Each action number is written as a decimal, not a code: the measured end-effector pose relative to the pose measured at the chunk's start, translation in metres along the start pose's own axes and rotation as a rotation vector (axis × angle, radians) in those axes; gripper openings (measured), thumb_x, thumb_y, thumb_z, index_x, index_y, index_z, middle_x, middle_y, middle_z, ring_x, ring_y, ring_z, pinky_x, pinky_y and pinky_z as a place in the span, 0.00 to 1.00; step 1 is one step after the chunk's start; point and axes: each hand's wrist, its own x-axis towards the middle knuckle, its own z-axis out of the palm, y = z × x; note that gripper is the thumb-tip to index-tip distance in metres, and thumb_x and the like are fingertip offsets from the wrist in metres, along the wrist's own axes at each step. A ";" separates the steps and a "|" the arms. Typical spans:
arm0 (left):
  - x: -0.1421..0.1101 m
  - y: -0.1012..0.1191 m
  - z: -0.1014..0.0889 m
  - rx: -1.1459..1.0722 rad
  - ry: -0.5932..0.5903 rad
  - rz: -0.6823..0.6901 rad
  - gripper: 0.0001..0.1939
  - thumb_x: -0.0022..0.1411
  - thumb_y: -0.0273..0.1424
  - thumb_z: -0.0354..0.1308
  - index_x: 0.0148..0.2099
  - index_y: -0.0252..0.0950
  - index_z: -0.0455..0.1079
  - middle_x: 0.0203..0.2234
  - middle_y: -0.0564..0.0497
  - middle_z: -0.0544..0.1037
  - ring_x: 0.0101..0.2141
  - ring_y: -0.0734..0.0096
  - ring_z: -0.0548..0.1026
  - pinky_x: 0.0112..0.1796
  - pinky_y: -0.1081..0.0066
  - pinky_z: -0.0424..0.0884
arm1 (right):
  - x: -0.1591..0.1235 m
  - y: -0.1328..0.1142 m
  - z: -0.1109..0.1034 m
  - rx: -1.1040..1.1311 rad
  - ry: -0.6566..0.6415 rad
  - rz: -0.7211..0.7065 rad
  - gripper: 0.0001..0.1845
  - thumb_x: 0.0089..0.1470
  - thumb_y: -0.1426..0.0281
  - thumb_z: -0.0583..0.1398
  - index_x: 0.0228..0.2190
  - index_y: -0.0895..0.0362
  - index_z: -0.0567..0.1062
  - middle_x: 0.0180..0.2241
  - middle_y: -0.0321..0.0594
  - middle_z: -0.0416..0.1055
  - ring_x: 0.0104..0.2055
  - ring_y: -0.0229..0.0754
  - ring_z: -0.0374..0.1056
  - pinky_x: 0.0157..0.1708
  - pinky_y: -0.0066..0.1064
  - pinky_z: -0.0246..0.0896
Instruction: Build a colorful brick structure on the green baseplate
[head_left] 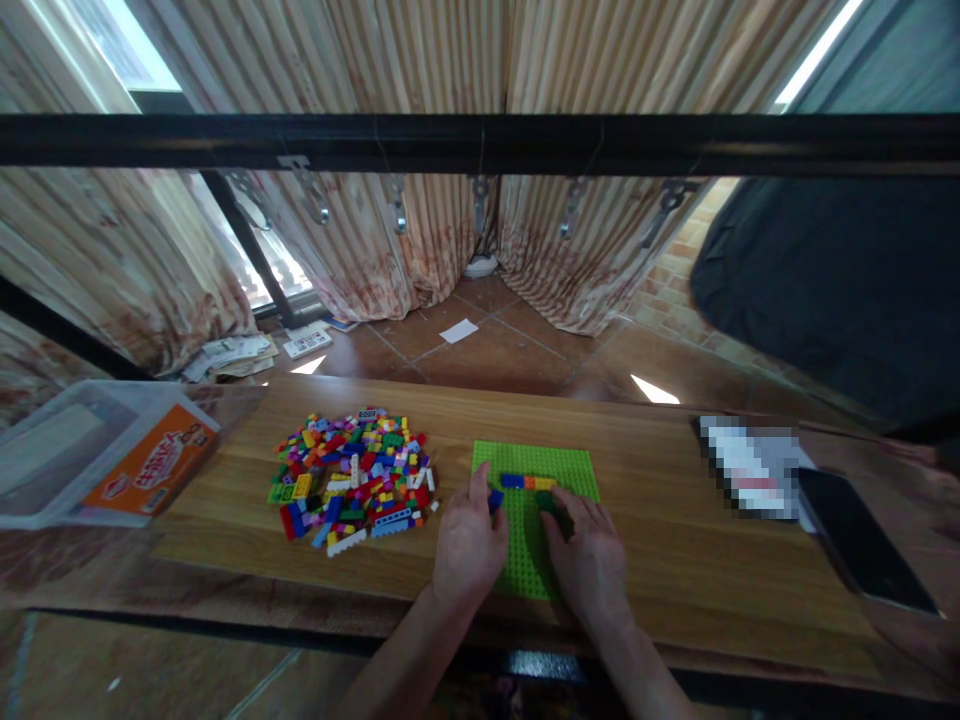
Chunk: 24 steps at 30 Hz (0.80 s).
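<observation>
A light green studded baseplate lies in front of me on the wooden board. Across its upper part runs a short row of toy bricks, with a blue brick at the left, then an orange brick and a yellow brick. At the plate's left edge, my left hand is closed on a small dark blue brick. My right hand pinches a dark green brick just below the row's right end. Whether that green brick touches the plate, I cannot tell.
Left of the plate is a loose heap of many-coloured bricks on the wooden board. A clear plastic bin with an orange label stands at the far left. On the right lie a dark phone-like slab and a blurred-out item.
</observation>
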 end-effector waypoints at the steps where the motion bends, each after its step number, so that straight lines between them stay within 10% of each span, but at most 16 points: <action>1: -0.003 -0.004 -0.005 -0.008 0.018 -0.010 0.27 0.58 0.25 0.53 0.60 0.35 0.60 0.40 0.44 0.76 0.44 0.60 0.75 0.47 0.60 0.70 | -0.001 -0.004 0.000 -0.001 0.002 -0.001 0.15 0.58 0.67 0.56 0.45 0.58 0.74 0.37 0.45 0.75 0.40 0.48 0.68 0.43 0.41 0.64; 14: -0.021 -0.025 -0.024 -0.087 0.066 -0.074 0.21 0.56 0.24 0.54 0.53 0.35 0.66 0.36 0.48 0.77 0.40 0.64 0.76 0.44 0.62 0.72 | 0.003 -0.045 0.029 -0.006 0.068 -0.014 0.17 0.56 0.63 0.60 0.44 0.60 0.74 0.31 0.42 0.74 0.35 0.45 0.67 0.40 0.38 0.61; 24: -0.037 -0.002 -0.018 -0.191 0.012 0.053 0.23 0.58 0.26 0.55 0.57 0.36 0.64 0.37 0.47 0.77 0.36 0.67 0.76 0.41 0.64 0.74 | -0.008 -0.050 -0.008 0.470 -0.139 0.242 0.21 0.55 0.56 0.59 0.44 0.58 0.75 0.35 0.44 0.77 0.35 0.44 0.72 0.38 0.37 0.67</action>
